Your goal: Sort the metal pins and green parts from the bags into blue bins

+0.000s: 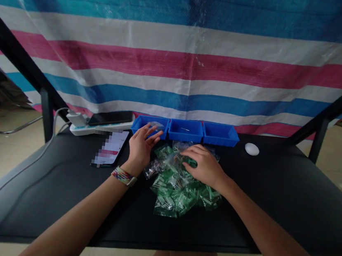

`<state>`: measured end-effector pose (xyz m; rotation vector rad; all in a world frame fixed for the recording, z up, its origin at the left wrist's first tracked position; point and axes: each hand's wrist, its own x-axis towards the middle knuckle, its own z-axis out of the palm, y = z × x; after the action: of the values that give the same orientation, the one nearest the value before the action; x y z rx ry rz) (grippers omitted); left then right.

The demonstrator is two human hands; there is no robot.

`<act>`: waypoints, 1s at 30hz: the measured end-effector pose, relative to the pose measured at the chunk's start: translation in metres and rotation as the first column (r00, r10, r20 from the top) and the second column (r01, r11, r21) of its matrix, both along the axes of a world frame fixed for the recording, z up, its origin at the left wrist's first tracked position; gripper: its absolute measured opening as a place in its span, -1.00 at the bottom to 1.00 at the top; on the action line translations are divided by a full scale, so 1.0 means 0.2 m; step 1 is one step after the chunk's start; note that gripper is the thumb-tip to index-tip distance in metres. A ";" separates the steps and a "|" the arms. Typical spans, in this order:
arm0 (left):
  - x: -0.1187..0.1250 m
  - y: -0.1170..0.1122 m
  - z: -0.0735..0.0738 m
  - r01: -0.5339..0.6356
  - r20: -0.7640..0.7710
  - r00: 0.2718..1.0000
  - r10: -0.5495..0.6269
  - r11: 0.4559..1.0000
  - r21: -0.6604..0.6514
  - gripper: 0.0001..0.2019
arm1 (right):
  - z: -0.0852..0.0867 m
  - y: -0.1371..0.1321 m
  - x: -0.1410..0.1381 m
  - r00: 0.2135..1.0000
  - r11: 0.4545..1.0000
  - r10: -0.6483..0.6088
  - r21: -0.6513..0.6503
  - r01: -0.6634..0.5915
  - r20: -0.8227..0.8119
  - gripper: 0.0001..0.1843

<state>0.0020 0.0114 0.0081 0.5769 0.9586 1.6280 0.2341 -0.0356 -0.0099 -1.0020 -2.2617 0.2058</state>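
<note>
**Both hands at the heap of small bags**

Lowest in frame, my 2 bare forearms run up from the bottom edge onto the matte black tabletop [274, 199]. The right hand [205, 165] lies palm down, fingers stretched flat, on the heap of small green-and-clear plastic bags [178, 193] at centre frame, gripping nothing. The left hand [141, 147], a beaded bracelet [123, 175] at its wrist, is raised just left of the heap with fingers loosely spread. A small clear bag [156, 125] sits at its fingertips, and I cannot tell whether they pinch it.

I judge these bags light, limp and slippery, best pinched at a corner or seam.

Further left lies a dark phone [110, 149]. Behind the heap stand 3 blue plastic bins [220, 135] in a row, with a white power strip [79, 129] to their left and a white oval object [252, 149] to their right. A striped tarp [179, 62] fills the upper frame, and pale floor shows at both sides.
</note>
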 end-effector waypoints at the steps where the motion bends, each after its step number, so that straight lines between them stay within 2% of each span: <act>1: 0.00 0.00 0.00 0.022 0.003 1.000 -0.022 1.000 0.012 -0.77 | 0.00 0.00 0.00 1.000 1.000 0.000 0.001 0.000 0.005 -0.70; 5: 0.01 -0.02 -0.01 0.071 -0.047 0.997 -0.069 0.996 0.052 -0.69 | 0.00 0.01 0.01 1.000 1.000 0.002 0.024 -0.002 0.016 -0.75; 8: 0.03 -0.03 -0.03 0.106 -0.223 0.972 -0.075 0.986 0.129 -0.67 | 0.00 0.00 0.01 0.999 0.997 0.003 0.076 -0.005 0.032 -0.90; 10: 0.04 -0.05 -0.03 0.180 -0.391 0.916 -0.092 0.964 0.193 -0.67 | 0.01 0.00 0.00 1.000 0.995 -0.001 0.099 0.004 -0.023 -0.87; 12: 0.06 -0.07 -0.02 0.271 -0.531 0.839 -0.115 0.936 0.225 -0.71 | 0.03 -0.01 -0.01 0.985 0.997 -0.013 0.069 0.025 -0.170 -0.83; 14: 0.08 -0.10 -0.01 0.356 -0.640 0.756 -0.135 0.906 0.230 -0.72 | 0.04 -0.01 -0.02 0.934 0.998 -0.059 -0.024 0.054 -0.351 -0.84; 16: 0.09 -0.13 0.00 0.450 -0.718 0.675 -0.171 0.866 0.217 -0.72 | 0.05 -0.01 -0.02 0.849 0.982 -0.136 -0.182 0.048 -0.511 -0.82; 19: 0.10 -0.15 0.02 0.587 -0.776 0.576 -0.257 0.791 0.174 -0.67 | 0.05 0.00 -0.03 0.706 0.909 -0.233 -0.408 -0.087 -0.669 -0.75; 22: 0.10 -0.17 0.02 0.649 -0.807 0.512 -0.293 0.747 0.141 -0.67 | 0.05 0.01 -0.03 0.595 0.841 -0.283 -0.492 -0.224 -0.753 -0.68; 25: 0.11 -0.16 0.01 0.645 -0.815 0.504 -0.285 0.752 0.136 -0.67 | 0.05 0.01 -0.04 0.544 0.799 -0.306 -0.522 -0.300 -0.781 -0.65; 30: 0.11 -0.15 -0.01 0.624 -0.773 0.556 -0.306 0.768 0.145 -0.65 | 0.05 0.00 -0.05 0.560 0.756 -0.295 -0.548 -0.358 -0.774 -0.66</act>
<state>0.0243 -0.0186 0.0055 1.7233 0.8685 1.0633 0.2251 -0.0355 0.0007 -0.8806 -1.2591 1.3108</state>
